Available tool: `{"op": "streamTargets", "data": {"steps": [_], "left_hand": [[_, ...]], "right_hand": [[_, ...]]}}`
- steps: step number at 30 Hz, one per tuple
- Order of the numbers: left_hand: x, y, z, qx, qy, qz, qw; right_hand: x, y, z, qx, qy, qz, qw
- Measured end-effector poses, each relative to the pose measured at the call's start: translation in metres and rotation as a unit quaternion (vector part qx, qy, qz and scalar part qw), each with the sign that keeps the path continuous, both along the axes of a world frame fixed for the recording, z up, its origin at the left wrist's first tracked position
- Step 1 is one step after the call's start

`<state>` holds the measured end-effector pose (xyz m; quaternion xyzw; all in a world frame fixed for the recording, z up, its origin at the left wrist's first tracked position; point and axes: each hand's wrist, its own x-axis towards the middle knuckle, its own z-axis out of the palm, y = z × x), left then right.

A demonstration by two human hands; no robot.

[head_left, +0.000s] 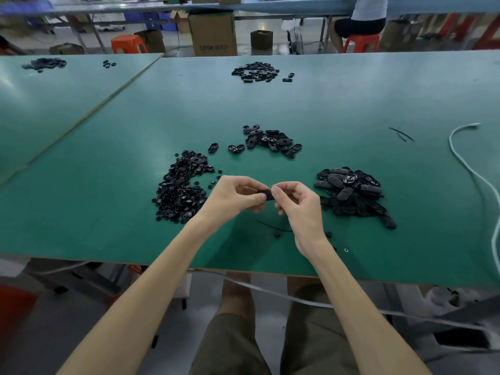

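Observation:
Both my hands meet above the green table (351,104), a little in from its near edge. My left hand (235,197) and my right hand (297,204) pinch one small black oval plastic part (266,194) between thumbs and fingertips; most of it is hidden by the fingers. A heap of small round black pieces (181,190) lies just left of my hands. A heap of black oval shells (351,193) lies just right of them. Another loose group of oval shells (270,140) sits farther back in the middle.
A further pile of black parts (255,71) lies near the far edge, and another pile (44,63) lies on the adjoining table at left. A white cable (470,169) runs along the right side. Loose small pieces (328,234) lie near the front edge. A seated person (362,17) and cardboard boxes (212,33) are behind.

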<state>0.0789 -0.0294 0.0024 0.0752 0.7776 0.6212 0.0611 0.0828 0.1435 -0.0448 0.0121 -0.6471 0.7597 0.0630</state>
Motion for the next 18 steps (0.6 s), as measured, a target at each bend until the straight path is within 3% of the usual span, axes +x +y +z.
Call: {"op": "streamTargets", "data": {"steps": [18], "left_hand": [[0.0080, -0.0034, -0.0001, 0.053, -0.051, -0.006, 0.997]], "right_hand": [[0.0033, 0.0009, 0.0019, 0.015, 0.000, 0.023, 1.000]]}}
